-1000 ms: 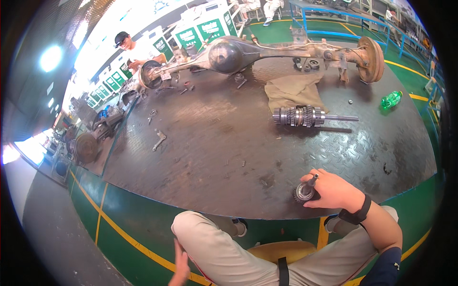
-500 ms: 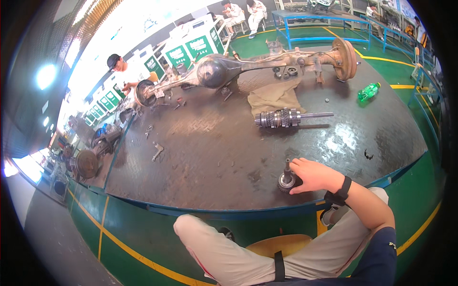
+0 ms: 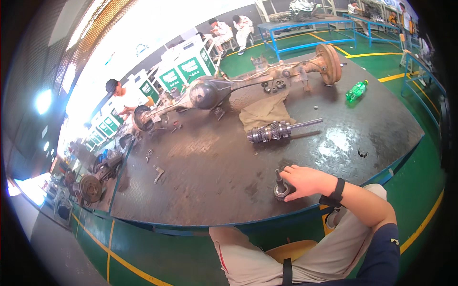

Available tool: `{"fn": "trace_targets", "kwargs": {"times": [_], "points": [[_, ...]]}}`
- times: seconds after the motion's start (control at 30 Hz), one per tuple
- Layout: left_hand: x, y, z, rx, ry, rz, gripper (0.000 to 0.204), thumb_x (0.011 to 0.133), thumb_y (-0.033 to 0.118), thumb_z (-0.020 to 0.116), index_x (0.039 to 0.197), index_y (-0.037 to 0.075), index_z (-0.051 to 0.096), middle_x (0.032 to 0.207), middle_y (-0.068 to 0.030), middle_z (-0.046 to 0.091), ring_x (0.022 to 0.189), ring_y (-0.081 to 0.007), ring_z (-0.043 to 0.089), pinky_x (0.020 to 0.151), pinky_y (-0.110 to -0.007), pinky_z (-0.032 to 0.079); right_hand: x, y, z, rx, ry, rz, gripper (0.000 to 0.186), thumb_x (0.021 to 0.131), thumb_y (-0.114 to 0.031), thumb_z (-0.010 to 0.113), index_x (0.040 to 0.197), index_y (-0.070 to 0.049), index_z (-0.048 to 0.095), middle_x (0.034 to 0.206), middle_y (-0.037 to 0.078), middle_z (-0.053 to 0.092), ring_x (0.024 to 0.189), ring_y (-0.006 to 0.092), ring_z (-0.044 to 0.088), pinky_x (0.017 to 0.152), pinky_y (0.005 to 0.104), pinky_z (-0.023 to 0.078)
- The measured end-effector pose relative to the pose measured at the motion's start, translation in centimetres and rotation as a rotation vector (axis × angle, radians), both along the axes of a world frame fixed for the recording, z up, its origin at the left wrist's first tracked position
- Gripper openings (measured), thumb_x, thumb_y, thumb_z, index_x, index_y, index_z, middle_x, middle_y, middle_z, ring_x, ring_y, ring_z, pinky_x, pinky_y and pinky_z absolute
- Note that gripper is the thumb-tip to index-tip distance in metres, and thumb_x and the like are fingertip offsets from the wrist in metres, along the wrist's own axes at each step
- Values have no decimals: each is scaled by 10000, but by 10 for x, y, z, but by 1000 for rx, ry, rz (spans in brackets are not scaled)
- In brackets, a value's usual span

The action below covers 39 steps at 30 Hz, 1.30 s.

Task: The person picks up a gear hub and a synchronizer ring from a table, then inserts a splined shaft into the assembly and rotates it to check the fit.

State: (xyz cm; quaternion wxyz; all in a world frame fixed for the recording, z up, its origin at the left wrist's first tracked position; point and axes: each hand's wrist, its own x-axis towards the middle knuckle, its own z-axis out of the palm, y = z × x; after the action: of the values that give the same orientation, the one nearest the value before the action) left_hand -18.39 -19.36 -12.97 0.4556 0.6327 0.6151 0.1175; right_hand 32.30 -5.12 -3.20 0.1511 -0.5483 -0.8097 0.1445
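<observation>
At the near edge of the metal table my right hand [image 3: 307, 181] is closed on a short upright gear shaft [image 3: 281, 191]. Its thumb lies on the near side and the fingers curl over the far side. The shaft's toothed, ring-like lower end rests on the table, and its thin end points up. My palm hides part of it. Farther back, a longer gear shaft [image 3: 269, 132] with several gears lies on its side, its bare end pointing right. A brown cloth [image 3: 265, 114] lies just behind it. My left hand is out of the picture.
A rusty axle housing [image 3: 210, 93] spans the far side of the table [image 3: 205, 167]. A green bottle [image 3: 356, 91] lies at far right, a black clip-like part [image 3: 362, 153] nearer. Small metal parts [image 3: 159, 174] lie at left. A person [image 3: 126, 97] stands beyond the table's left end.
The whole view has tilted and shifted, so the table's things sit differently in the picture. My right hand stays at the short gear shaft, which remains upright in the same spot.
</observation>
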Motion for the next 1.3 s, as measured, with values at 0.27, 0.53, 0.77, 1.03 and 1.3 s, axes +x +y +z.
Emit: {"fn": "trace_targets", "kwargs": {"times": [0.27,0.53,0.77,1.03,1.3], "points": [[2,30,4,-12,42,-131,401,911,238,571,1196,31,379,1127,-105,401,1034,-185,358,863,-304,296,8,7,-12,-48,-13,-17,658,767,-373,741,1246,-11,473,1145,162,530,1073,347,514,915,419,452],[25,72,9,6,79,-273,319,901,204,590,1126,28,448,1033,-87,456,946,-159,401,799,-285,328,22,4,-5,-17,12,-38,719,694,-306,791,1259,-10,461,1161,171,528,1090,351,503,919,423,452],[42,102,4,22,99,-366,248,893,174,607,1064,25,509,951,-72,503,869,-136,438,743,-268,355,31,0,-10,48,-3,-21,719,659,-312,806,1223,-7,483,1138,177,537,1062,347,506,905,422,451],[38,102,2,10,101,-405,169,883,140,627,994,21,578,856,-55,558,781,-109,481,679,-249,386,23,-25,5,-55,-51,-178,712,717,-325,765,1284,-28,452,1134,171,542,1050,353,502,907,423,445],[-55,49,40,-49,158,-388,101,874,106,647,924,18,647,762,-37,612,693,-83,523,615,-230,418,14,-41,9,-88,-35,-280,667,789,-312,708,1317,-24,419,1116,202,554,1017,392,524,909,441,433]]}}
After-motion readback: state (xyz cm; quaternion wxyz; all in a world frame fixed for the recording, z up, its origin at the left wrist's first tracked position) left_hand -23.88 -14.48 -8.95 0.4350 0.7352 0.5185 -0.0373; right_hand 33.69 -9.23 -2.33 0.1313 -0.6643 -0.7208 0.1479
